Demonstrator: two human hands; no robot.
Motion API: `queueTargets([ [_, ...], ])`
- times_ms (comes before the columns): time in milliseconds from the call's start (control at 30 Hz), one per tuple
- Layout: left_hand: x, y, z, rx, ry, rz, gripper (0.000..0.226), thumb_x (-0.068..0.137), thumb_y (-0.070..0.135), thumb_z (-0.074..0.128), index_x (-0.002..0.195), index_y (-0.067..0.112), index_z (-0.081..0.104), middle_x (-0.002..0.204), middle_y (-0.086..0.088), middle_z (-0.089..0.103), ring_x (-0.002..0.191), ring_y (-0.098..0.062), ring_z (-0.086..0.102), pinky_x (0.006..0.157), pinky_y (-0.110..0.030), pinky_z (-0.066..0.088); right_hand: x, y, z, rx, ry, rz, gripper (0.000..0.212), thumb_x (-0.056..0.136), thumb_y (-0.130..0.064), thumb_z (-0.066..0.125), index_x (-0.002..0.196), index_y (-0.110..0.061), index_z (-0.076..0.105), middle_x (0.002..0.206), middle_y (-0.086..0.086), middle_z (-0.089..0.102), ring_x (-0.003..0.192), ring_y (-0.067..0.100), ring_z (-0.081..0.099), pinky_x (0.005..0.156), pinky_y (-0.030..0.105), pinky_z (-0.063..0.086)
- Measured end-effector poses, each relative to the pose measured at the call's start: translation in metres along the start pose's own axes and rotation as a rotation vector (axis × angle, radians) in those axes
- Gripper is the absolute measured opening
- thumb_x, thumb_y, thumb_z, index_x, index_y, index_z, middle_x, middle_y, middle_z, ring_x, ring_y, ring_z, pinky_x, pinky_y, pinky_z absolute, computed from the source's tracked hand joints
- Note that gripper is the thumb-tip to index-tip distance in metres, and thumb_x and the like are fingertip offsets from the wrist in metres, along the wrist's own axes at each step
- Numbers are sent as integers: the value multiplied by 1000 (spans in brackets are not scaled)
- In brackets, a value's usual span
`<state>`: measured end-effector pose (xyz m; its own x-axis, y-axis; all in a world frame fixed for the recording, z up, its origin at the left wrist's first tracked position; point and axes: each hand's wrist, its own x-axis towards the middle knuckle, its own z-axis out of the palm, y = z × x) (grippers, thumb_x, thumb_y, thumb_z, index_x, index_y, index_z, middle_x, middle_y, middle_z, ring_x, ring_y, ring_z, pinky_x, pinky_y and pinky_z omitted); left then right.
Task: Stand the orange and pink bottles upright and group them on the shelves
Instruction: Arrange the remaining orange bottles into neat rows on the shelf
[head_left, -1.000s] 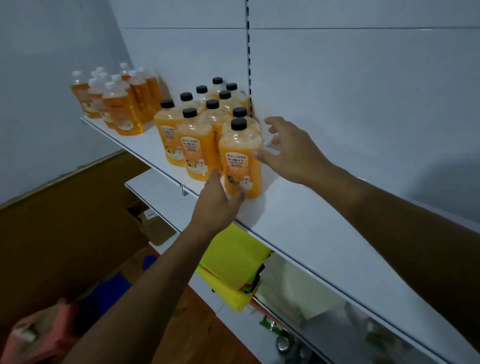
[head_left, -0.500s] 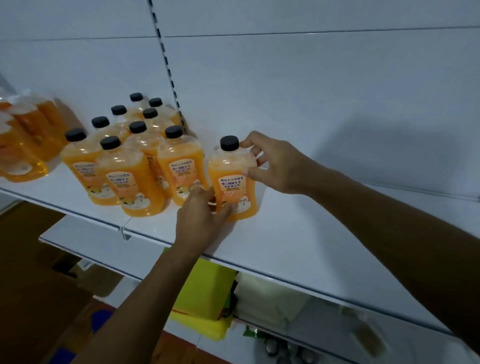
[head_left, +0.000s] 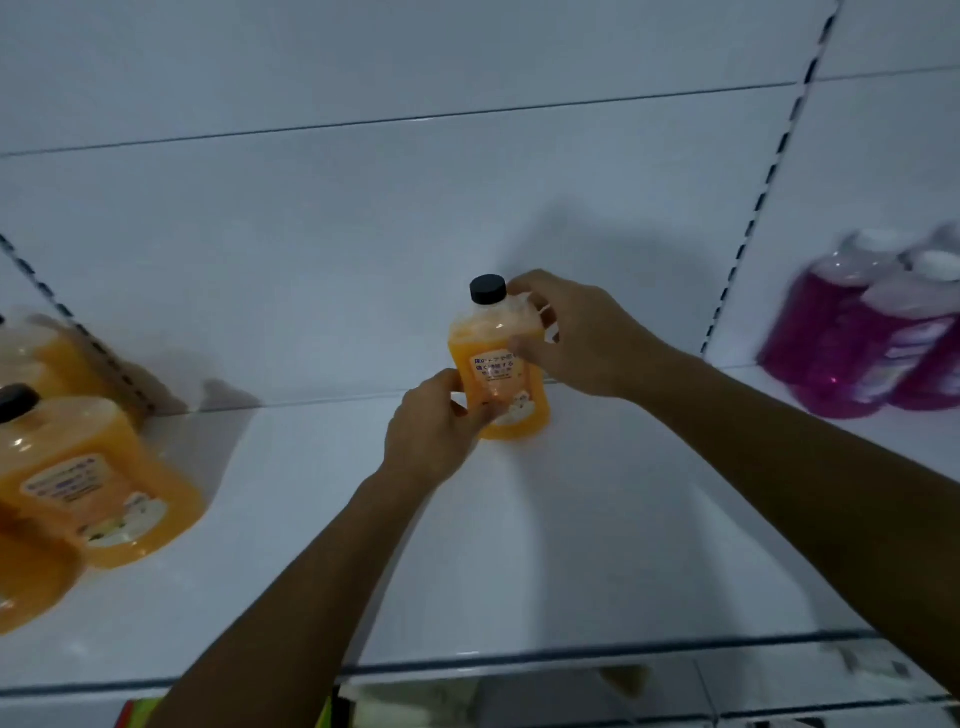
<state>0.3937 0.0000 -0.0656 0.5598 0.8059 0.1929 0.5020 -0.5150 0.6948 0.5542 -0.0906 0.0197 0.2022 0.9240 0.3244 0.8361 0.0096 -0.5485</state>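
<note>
I have the orange bottle in both hands now, well along the shelf from where it stood half a second ago, when it was just beside the black-capped group. My right hand is closed around its shoulder and upper side, thumb across the top of the label, fingers wrapped behind near the black cap. My left hand is curled on its lower left corner, fingertips pressed against the label's bottom edge; earlier this hand only touched the base from the front. The bottle is upright, tipped very slightly, its base at or just above the shelf near the back wall; I cannot tell if it touches. The other orange bottles that were right next to my left hand before now sit far off to the left of it, blurred, at the frame's edge. Off to the right of my right hand, past the slotted upright, pink bottles with white caps have come into sight, standing together.
</note>
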Motion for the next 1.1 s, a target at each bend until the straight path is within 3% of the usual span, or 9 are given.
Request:
queueTargets([
  [400, 52, 36, 48, 60, -42, 49, 46, 86, 46, 65, 119, 16, 56, 114, -1, 67, 94, -20, 66, 74, -31, 51, 7, 59, -23, -42, 175, 54, 49, 88, -23, 65, 135, -22, 51, 126, 5, 47, 106, 18, 54, 93, 38, 51],
  [533, 52, 34, 56, 74, -17, 56, 48, 87, 50, 61, 122, 17, 54, 116, -2, 66, 98, -22, 66, 76, -34, 54, 9, 64, -19, -93, 194, 57, 48, 89, -30, 61, 135, -27, 48, 130, -1, 46, 108, 17, 55, 91, 47, 49],
  [1100, 44, 39, 53, 151, -38, 24, 45, 87, 54, 58, 116, 20, 56, 109, 0, 66, 94, -21, 65, 79, -43, 56, -4, 56, -15, -196, 248, 68, 48, 91, -25, 58, 137, -23, 45, 137, 1, 46, 116, 25, 53, 91, 48, 48],
])
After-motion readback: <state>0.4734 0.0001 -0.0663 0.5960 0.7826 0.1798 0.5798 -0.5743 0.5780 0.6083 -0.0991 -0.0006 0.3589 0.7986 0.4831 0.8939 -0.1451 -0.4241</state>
